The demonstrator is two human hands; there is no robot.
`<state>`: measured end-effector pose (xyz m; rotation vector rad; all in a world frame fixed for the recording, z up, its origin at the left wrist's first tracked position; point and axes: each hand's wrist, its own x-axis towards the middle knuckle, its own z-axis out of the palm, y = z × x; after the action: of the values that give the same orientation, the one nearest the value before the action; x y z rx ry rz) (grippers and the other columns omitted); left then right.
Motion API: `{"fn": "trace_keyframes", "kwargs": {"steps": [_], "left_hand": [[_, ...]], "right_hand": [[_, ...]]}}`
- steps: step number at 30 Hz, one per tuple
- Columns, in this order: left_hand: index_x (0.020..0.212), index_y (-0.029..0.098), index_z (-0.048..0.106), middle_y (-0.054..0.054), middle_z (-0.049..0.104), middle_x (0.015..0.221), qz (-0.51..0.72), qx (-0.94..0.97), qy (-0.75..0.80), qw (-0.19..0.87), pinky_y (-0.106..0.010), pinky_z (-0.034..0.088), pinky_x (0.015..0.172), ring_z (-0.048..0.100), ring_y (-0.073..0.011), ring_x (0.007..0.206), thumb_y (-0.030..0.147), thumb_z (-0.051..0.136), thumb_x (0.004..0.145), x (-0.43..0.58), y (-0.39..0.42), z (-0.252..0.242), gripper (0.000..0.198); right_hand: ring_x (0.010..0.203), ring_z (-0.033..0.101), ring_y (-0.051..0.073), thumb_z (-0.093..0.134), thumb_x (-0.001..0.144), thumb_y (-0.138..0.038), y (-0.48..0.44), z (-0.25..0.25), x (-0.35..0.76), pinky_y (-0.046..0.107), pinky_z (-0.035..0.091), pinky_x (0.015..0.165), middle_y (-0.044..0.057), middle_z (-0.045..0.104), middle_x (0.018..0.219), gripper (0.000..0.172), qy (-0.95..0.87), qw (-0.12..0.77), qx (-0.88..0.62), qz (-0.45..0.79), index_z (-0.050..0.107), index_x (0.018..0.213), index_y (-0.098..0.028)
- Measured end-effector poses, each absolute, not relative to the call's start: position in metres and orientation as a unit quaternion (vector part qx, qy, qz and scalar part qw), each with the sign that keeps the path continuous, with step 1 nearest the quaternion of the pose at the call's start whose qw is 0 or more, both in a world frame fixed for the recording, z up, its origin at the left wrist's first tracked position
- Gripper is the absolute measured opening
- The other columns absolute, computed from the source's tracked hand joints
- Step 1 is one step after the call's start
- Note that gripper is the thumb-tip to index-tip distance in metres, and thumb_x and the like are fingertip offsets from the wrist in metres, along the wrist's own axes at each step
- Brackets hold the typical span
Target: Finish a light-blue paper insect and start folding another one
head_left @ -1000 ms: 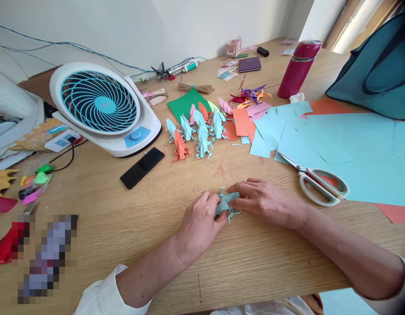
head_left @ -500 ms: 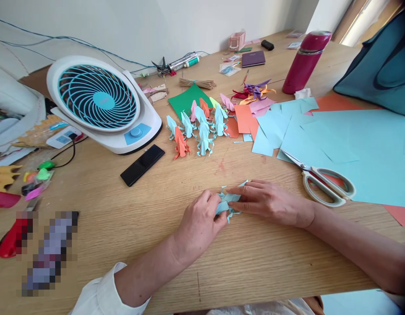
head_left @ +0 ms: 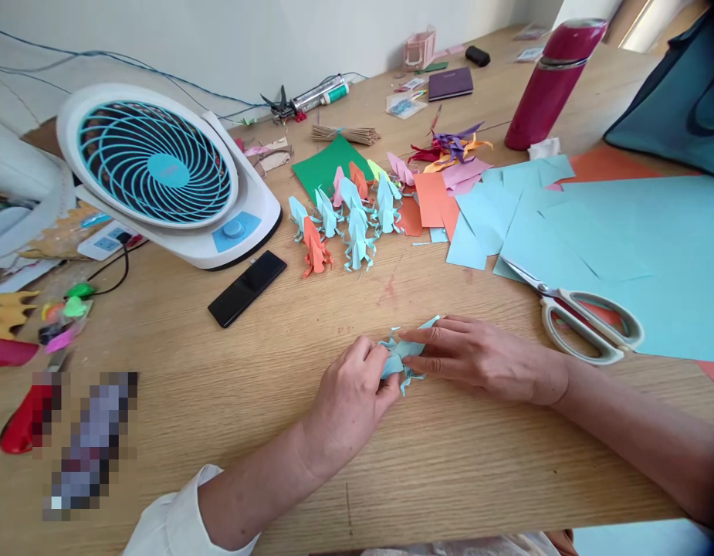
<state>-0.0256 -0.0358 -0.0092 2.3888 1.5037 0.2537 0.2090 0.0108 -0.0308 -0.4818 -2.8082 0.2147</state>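
A light blue folded paper figure (head_left: 396, 363) with thin bent legs lies near the middle of the wooden table, between my hands. My left hand (head_left: 352, 386) is closed on its left end, thumb and fingers pinching the paper. From the right, my right hand (head_left: 484, 359) grips the other end, its fingers laid over the figure and its thumb hidden behind them. Beyond the hands stands a group of similar paper figures, among them a light blue one (head_left: 358, 235) and an orange one (head_left: 315, 247).
A black phone (head_left: 248, 288) and a white-and-blue fan (head_left: 165, 170) are at the left. Scissors (head_left: 593, 324) rest beside light blue paper sheets (head_left: 600, 224) on the right. A magenta bottle (head_left: 553, 85) and blue bag (head_left: 675, 100) stand behind. A red-handled tool (head_left: 21, 425) lies front left.
The head view has shifted slightly, so the objects around sit a little differently in the picture. Both hands keep nearly the same hold on the paper figure.
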Motion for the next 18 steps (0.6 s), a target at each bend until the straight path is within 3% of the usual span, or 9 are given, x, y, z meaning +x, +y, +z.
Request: {"fn": "trace_keyframes", "kwargs": {"steps": [18], "left_hand": [[0.091,0.018,0.058,-0.005,0.058,0.089,0.076,0.839,0.523,0.129,-0.035,0.054,0.077,0.06,-0.0193,0.083,0.016,0.056,0.088,-0.0228,-0.0375,-0.0065,0.005]], "right_hand": [[0.102,0.058,0.025,0.036,0.1,-0.019,0.0118,-0.0267,0.2076,0.043,0.048,0.087,0.017,0.053,0.138,0.042,-0.965,0.162,-0.167,0.121,0.052,0.139,-0.021]]}}
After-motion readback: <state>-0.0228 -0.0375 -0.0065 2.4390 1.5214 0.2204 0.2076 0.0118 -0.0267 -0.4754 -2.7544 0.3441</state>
